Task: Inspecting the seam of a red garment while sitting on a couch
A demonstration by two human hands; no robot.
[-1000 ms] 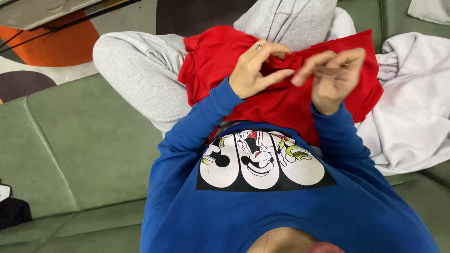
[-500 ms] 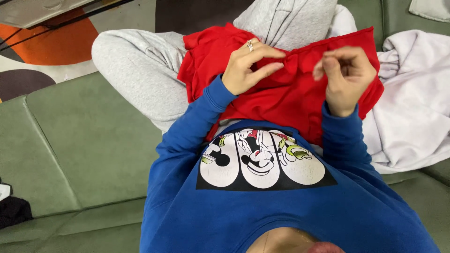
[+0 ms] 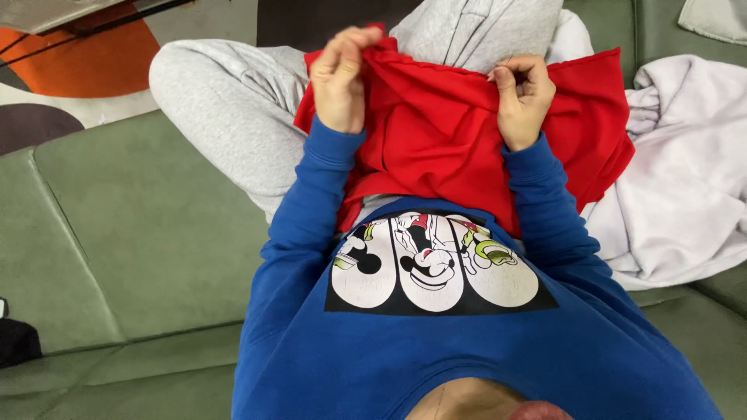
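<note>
A red garment (image 3: 455, 132) lies across my lap, over my grey sweatpants (image 3: 226, 109). My left hand (image 3: 342, 78) pinches its upper edge and lifts it near my left knee. Farther right, my right hand (image 3: 523, 97) grips the same edge of the cloth in its closed fingers. The two hands are well apart, with the fabric stretched between them. Blue sleeves cover both forearms, and a cartoon print shows on the chest of my blue sweatshirt (image 3: 432, 268).
I sit on a green sofa (image 3: 132, 233). A pale lilac garment (image 3: 685, 179) lies crumpled on the seat at my right. A rug with orange and dark shapes (image 3: 70, 62) covers the floor at top left. A black object (image 3: 15, 342) sits at the left edge.
My hands were close together at the middle of the red garment. They have moved apart along its upper edge, and the left hand has lifted the cloth higher.
</note>
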